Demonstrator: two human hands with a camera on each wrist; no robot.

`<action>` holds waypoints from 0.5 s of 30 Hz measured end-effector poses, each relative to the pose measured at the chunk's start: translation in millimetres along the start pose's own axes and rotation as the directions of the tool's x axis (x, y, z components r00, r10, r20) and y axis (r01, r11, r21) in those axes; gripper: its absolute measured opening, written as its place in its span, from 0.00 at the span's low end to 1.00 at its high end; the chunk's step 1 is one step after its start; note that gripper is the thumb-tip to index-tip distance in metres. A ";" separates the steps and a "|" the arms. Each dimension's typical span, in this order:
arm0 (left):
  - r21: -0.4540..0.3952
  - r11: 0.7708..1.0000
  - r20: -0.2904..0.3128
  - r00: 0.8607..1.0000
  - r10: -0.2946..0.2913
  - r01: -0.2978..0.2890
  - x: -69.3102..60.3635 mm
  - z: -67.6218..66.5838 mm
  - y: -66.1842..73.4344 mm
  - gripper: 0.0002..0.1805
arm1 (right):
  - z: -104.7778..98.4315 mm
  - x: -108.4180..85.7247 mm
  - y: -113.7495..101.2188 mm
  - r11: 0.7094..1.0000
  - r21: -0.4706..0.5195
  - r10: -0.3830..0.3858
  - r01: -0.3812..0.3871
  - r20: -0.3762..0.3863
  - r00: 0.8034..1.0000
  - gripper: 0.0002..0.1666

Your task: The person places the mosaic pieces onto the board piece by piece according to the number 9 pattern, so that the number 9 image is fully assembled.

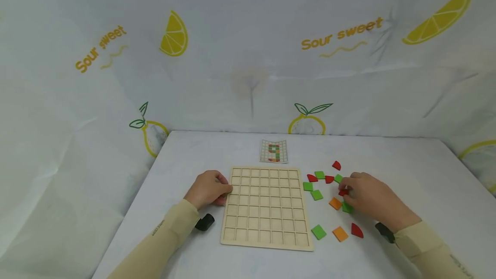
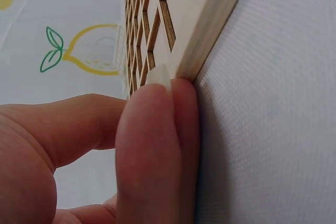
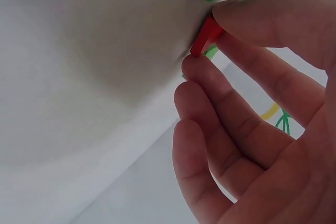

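A pale wooden grid board (image 1: pixel 265 206) lies flat on the table, its square cells holding no tiles. My left hand (image 1: pixel 209 188) grips the board's left edge; in the left wrist view the thumb (image 2: pixel 149 145) and a finger press together at its rim. Over the scattered tiles on the right is my right hand (image 1: pixel 366 195), pinching a red quarter-circle tile (image 3: pixel 206 35) between thumb and fingers, low at the table. Whether the tile touches the table I cannot tell. A green square tile (image 1: pixel 347 207) lies just under that hand, partly covered.
Behind the board lies a small pattern card (image 1: pixel 274 151) with a coloured figure on a grid. Several green squares (image 1: pixel 319 232), orange squares (image 1: pixel 340 234) and red quarter-circles (image 1: pixel 357 230) lie right of the board. A lemon-printed sheet (image 1: pixel 248 76) hangs behind the table.
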State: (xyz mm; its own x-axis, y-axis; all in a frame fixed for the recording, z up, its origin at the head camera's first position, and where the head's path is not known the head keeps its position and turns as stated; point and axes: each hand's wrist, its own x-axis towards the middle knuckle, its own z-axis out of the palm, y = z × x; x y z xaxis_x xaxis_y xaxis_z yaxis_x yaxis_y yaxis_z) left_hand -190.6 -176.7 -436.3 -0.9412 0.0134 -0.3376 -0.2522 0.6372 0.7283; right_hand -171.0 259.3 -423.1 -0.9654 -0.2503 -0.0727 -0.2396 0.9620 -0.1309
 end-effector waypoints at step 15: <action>-0.019 1.000 0.011 1.000 0.010 -0.010 1.7 -1.0 0.4 0.10 | -21.9 38.1 -62.7 0.978 0.051 -0.201 0.203 -0.051 0.978 0.10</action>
State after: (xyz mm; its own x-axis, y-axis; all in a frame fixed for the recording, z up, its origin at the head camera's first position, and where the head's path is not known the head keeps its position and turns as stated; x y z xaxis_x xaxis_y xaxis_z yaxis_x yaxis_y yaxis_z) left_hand -192.6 -177.2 -436.0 -0.9413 0.0281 -0.3363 -0.2468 0.6222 0.7429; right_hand -195.1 191.8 -396.1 -0.9015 -0.4327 0.0054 -0.4255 0.8841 -0.1930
